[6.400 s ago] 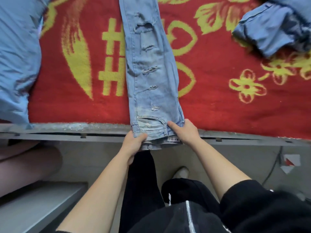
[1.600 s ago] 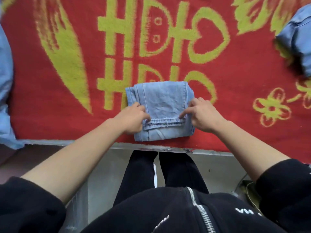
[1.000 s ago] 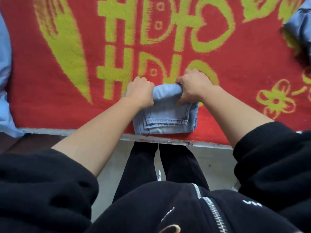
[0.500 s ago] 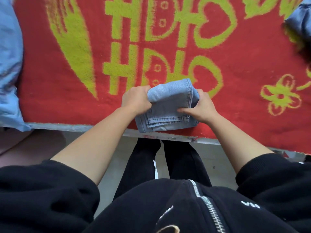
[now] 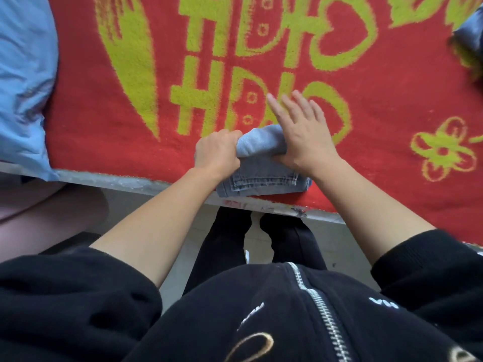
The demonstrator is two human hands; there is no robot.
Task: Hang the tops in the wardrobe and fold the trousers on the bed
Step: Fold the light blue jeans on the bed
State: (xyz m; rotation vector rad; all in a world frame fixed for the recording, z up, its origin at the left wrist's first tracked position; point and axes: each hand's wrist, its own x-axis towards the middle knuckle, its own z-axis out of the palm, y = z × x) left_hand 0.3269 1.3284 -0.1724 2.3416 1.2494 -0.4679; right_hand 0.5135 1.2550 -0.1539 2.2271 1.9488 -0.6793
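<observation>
1. Now the folded light-blue denim trousers (image 5: 264,176) lie at the near edge of the bed (image 5: 130,180), on a red fleece blanket with yellow-green patterns (image 5: 104,126).
2. Left hand (image 5: 217,150) grips the bundle's left side, fingers curled into the fold.
3. Right hand (image 5: 305,137) presses its right side, fingers straight and spread.

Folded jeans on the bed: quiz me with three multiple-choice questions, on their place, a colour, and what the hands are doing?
1. Where do the folded jeans lie? A) at the blanket's near edge B) on the floor C) in a wardrobe
2. The blanket has which ground colour? A) green B) red C) white
3. The right hand is: A) a fist B) straight-fingered, palm on the jeans C) unseen
Answers: 1A, they sit at the edge nearest the person; 2B, red with yellow-green motifs; 3B, its fingers are extended while the left hand grips the jeans.
</observation>
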